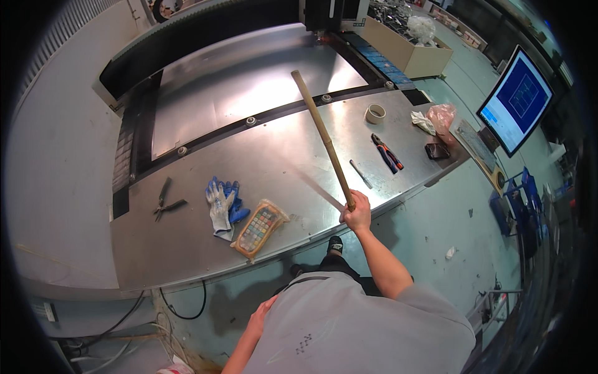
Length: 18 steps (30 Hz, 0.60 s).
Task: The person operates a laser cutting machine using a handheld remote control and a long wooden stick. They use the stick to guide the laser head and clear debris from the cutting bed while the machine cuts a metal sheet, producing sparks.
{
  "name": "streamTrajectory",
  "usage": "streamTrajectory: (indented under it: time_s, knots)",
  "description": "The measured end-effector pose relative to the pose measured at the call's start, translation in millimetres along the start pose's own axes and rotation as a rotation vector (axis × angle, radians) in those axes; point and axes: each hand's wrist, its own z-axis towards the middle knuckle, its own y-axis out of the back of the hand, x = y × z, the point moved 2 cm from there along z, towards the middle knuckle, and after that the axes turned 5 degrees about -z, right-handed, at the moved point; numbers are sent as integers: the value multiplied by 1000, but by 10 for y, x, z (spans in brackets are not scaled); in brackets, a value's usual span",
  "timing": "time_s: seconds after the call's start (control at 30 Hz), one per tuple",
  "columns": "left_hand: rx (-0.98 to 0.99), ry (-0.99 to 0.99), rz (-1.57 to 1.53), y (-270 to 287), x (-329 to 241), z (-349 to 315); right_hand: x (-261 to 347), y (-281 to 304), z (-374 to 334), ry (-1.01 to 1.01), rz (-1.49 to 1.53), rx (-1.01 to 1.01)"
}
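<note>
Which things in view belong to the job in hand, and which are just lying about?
Apparently part of the job:
bamboo stick, gripped in the right hand
metal sheet, probably, since the stick's far end reaches over it

Seemingly just lying about, untouched:
blue-and-white gloves
wrapped keypad
dark pliers
orange-and-black pliers
pale roll
pen

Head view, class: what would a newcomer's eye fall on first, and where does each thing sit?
First, the long brown stick in the right hand, slanting across the picture's middle. Next, the shiny metal sheet beyond the tabletop, and the lit blue screen at the right.
</note>
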Motion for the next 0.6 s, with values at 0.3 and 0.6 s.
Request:
streamTrajectory:
  time_s: [0.3,0.6]
  knots:
    - [6,-49,35,5,126,39,26,12,3,-13,4,-11]
    - [8,-51,56,15,171,42,1,-17,-7,-24,-9,0]
